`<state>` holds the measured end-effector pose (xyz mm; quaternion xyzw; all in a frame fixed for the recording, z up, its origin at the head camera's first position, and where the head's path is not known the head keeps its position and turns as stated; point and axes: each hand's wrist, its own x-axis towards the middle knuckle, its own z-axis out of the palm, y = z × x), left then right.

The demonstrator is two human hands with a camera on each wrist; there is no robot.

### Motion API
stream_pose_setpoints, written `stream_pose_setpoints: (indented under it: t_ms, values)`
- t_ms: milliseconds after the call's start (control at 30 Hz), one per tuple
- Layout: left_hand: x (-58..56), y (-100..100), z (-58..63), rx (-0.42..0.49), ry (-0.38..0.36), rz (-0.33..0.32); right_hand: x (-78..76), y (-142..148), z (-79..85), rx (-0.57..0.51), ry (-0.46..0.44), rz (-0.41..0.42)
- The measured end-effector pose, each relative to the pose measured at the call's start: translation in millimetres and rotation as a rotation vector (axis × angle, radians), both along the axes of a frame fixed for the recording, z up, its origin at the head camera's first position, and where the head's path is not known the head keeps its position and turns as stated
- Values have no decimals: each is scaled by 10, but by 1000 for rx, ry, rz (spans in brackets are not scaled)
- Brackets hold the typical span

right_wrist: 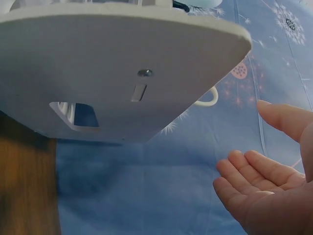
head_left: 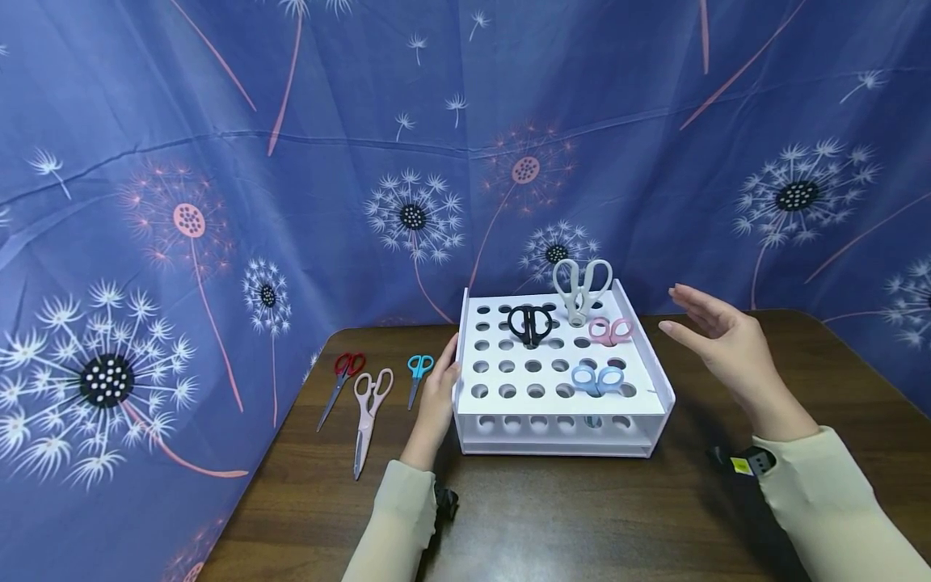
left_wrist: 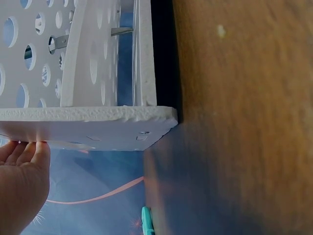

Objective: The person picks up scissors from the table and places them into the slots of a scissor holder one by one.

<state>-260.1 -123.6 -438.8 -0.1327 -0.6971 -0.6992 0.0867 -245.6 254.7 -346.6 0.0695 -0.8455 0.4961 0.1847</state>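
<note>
A white holed rack (head_left: pixel 519 403) holds several scissors with handles up: black scissors (head_left: pixel 530 325), large white scissors (head_left: pixel 579 293), small pink scissors (head_left: pixel 610 331) and light-blue scissors (head_left: pixel 597 379). My left hand (head_left: pixel 434 404) rests its fingertips against the rack's left side panel; in the left wrist view, that hand (left_wrist: pixel 23 181) has its fingers straight on the panel (left_wrist: pixel 88 129). To the right of the rack, my right hand (head_left: pixel 720 347) hovers in the air with thumb and fingers apart, holding nothing. The right wrist view shows this hand (right_wrist: pixel 269 171) apart from the right side panel (right_wrist: pixel 112 63).
Left of the rack, red scissors (head_left: pixel 339 389), pale pink scissors (head_left: pixel 369 419) and turquoise scissors (head_left: pixel 419 376) lie on the brown wooden table (head_left: pixel 553 517). A blue dandelion-print cloth (head_left: pixel 640 97) hangs behind the table and along its left side.
</note>
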Motion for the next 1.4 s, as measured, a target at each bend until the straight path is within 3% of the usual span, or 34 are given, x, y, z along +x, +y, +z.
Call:
stream_pose_setpoints:
  t_ms: [300,567,1100,1233,1400]
  values:
    - [-10,0,-12,12,4,-13,-56,64,-49,-3,-32,-24]
    - [-18,-10,-19,5,34,-10,-126,67,-99,-4,-61,9]
    - [-11,-4,-20,-1,1,-10,-211,16,-189,-16,-62,32]
    - [11,-7,23,-1,-19,-17,-248,18,-212,-27,-66,41]
    - [118,5,197,-25,-13,-25,-292,20,-260,-53,-60,68]
